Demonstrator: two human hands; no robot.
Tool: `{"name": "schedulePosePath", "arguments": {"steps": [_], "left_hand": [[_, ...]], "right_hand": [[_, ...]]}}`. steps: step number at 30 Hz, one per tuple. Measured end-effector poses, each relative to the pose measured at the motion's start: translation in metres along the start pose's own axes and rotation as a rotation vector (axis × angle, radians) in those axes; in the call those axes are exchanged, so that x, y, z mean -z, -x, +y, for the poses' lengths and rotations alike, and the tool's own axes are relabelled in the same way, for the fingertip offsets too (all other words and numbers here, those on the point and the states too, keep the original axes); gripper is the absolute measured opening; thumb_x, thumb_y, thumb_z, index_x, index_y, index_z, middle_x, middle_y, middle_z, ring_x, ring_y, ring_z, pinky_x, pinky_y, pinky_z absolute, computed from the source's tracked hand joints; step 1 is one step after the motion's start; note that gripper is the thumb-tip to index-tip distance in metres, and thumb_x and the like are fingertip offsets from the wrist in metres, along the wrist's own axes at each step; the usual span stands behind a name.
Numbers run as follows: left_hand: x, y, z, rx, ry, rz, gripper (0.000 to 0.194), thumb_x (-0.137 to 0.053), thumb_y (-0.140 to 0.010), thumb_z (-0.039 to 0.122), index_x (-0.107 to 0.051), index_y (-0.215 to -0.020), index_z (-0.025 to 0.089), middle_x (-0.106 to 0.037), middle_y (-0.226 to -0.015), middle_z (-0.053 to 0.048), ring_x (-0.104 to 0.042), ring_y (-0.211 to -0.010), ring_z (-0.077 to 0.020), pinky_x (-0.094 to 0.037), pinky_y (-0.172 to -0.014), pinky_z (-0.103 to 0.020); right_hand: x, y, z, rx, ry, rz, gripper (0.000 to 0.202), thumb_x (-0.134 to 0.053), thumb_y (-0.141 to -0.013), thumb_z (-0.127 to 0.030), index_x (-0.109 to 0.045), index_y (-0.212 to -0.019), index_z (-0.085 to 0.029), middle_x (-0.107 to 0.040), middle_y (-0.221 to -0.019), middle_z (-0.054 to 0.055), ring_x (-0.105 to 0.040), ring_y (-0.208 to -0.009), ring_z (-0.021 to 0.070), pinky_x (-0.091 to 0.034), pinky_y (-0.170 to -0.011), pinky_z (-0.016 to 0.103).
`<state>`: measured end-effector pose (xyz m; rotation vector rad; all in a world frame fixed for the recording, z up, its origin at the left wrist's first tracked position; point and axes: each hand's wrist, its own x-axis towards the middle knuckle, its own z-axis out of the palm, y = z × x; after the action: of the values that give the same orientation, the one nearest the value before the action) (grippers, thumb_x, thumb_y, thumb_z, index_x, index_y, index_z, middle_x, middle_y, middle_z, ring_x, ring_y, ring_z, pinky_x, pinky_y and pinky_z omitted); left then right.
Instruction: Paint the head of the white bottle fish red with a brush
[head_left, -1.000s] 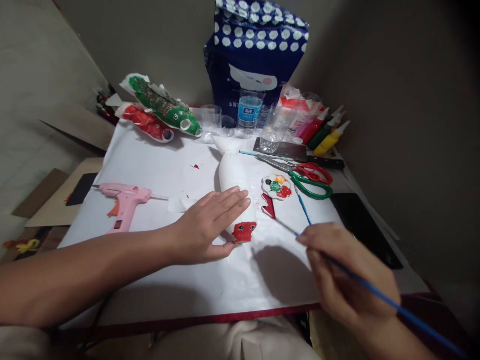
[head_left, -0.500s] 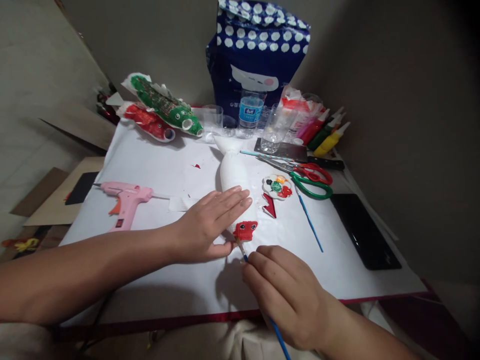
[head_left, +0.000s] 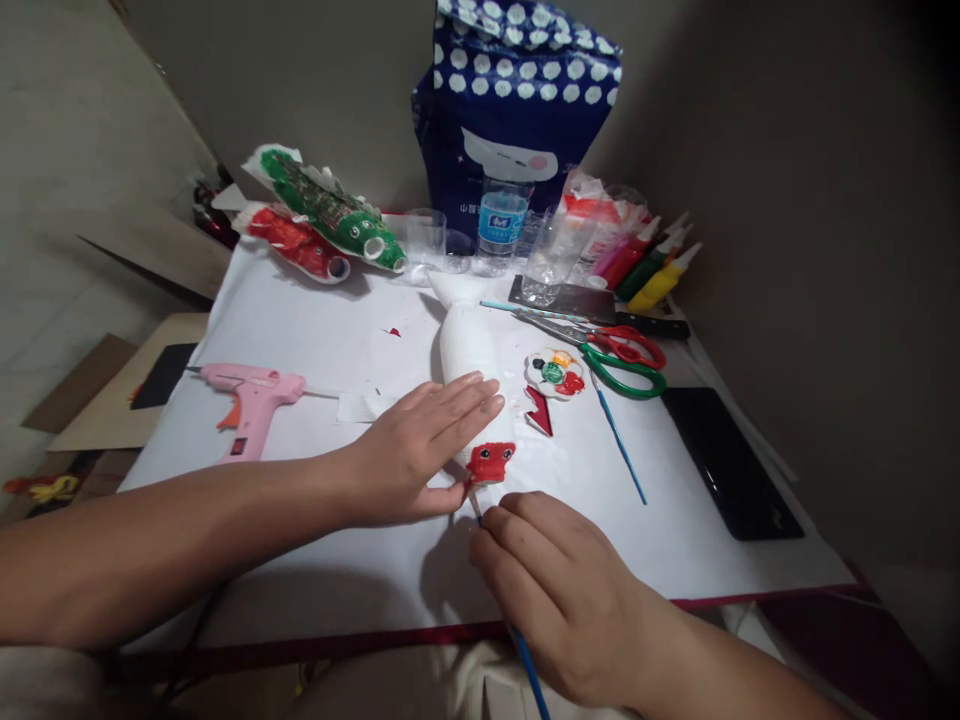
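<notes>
A white fish-shaped form (head_left: 469,345) lies on the white-covered table, tail away from me, its near end painted red with two small eyes. Across its body rests my left hand (head_left: 420,440), fingers stretched out flat, thumb near the red end. My right hand (head_left: 562,590) is closed round a blue paintbrush (head_left: 531,675); the bristles touch or nearly touch the lower left edge of the red part. To the right sits a flower-shaped palette (head_left: 553,373) with green, red, orange and black paint, beside a red scrap (head_left: 538,411).
Pink glue gun (head_left: 259,400) at left; green (head_left: 326,205) and red (head_left: 292,243) fish behind it. Clear cups (head_left: 551,260), a blue bag (head_left: 517,130) and paint bottles (head_left: 664,280) stand at the back. Scissors (head_left: 622,368), another brush (head_left: 619,440) and a black phone (head_left: 731,465) lie right.
My right hand and its brush have shifted slightly left, with the brush tip now at the left corner of the red end. My left hand has stayed in place.
</notes>
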<state>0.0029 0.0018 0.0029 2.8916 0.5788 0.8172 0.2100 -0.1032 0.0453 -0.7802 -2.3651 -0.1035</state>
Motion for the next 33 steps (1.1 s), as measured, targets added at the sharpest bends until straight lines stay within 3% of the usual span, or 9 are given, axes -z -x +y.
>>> {"name": "schedulePosePath", "arguments": {"steps": [6,16,20,24,33], "left_hand": [[-0.0011,0.0009,-0.0006,-0.005,-0.010,-0.002,0.081,-0.062,-0.089,0.027,-0.029,-0.161,0.011,-0.046,-0.161,-0.022,-0.040,-0.153,-0.0342,-0.041,-0.117,-0.049],[-0.0012,0.0003,0.0002,0.007,-0.014,-0.003,0.080,-0.062,-0.090,0.028,-0.030,-0.161,0.012,-0.048,-0.160,-0.022,-0.042,-0.152,-0.0342,-0.042,-0.116,-0.049],[-0.0012,-0.0001,0.0001,-0.003,-0.009,-0.011,0.082,-0.063,-0.090,0.030,-0.027,-0.162,0.012,-0.047,-0.160,-0.023,-0.041,-0.152,-0.0355,-0.042,-0.115,-0.050],[-0.0013,-0.0001,0.0002,0.003,-0.005,0.002,0.080,-0.062,-0.091,0.028,-0.028,-0.162,0.012,-0.048,-0.160,-0.022,-0.041,-0.153,-0.0342,-0.042,-0.116,-0.049],[-0.0006,0.0008,-0.0002,-0.001,0.004,-0.004,0.083,-0.065,-0.089,0.027,-0.029,-0.161,0.011,-0.047,-0.160,-0.023,-0.041,-0.153,-0.0353,-0.042,-0.116,-0.050]], "right_hand": [[-0.0005,0.0027,0.0019,-0.008,0.009,0.052,0.025,-0.045,-0.095,-0.001,-0.069,-0.099,-0.005,-0.069,-0.075,0.012,-0.062,-0.075,0.0238,-0.057,-0.063,0.037],[-0.0043,0.0061,0.0025,-0.039,-0.061,0.061,0.022,-0.048,-0.093,0.000,-0.069,-0.100,-0.003,-0.071,-0.078,0.014,-0.062,-0.076,0.0244,-0.059,-0.065,0.038],[-0.0043,0.0084,0.0017,-0.010,-0.039,0.123,0.022,-0.049,-0.093,-0.001,-0.069,-0.101,-0.001,-0.072,-0.079,0.016,-0.062,-0.074,0.0249,-0.058,-0.064,0.039],[-0.0027,0.0068,-0.0004,-0.052,-0.042,0.065,0.022,-0.049,-0.093,0.001,-0.070,-0.099,-0.002,-0.072,-0.077,0.015,-0.064,-0.074,0.0244,-0.058,-0.063,0.037],[-0.0035,0.0029,-0.0025,-0.053,-0.022,0.082,0.023,-0.047,-0.095,0.000,-0.069,-0.097,-0.003,-0.072,-0.076,0.014,-0.065,-0.072,0.0241,-0.058,-0.063,0.037]]}}
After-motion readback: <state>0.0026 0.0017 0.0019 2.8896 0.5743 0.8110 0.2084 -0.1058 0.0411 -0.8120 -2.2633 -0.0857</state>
